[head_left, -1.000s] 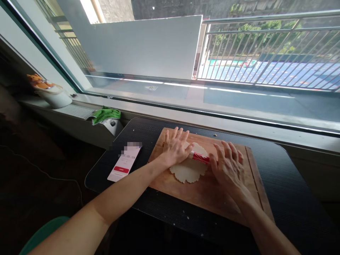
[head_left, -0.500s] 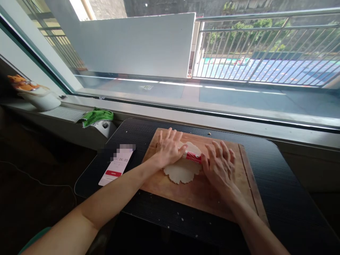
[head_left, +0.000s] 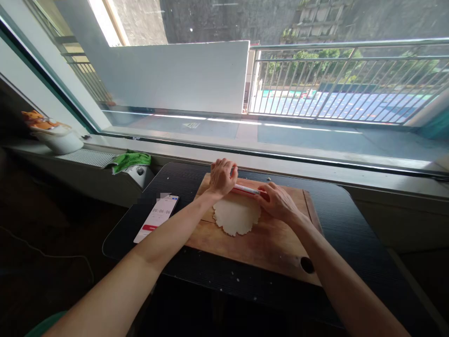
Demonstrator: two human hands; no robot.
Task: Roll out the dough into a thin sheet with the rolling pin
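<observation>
One roller [head_left: 247, 189]: right end clasped by right hand [head_left: 278, 202]; left end covered by left hand [head_left: 222, 178], grip cannot be told.
Dough [head_left: 235, 216]: spread flat on board [head_left: 242, 250].

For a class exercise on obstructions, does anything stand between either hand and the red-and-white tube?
Nothing visible does: the red-and-white tube runs from the left hand to the right hand near the far edge of the dough sheet. The smartphone lies to the left.

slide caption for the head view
Left hand and right hand at either end of a slim roller by flat dough, wooden board beneath.
</observation>
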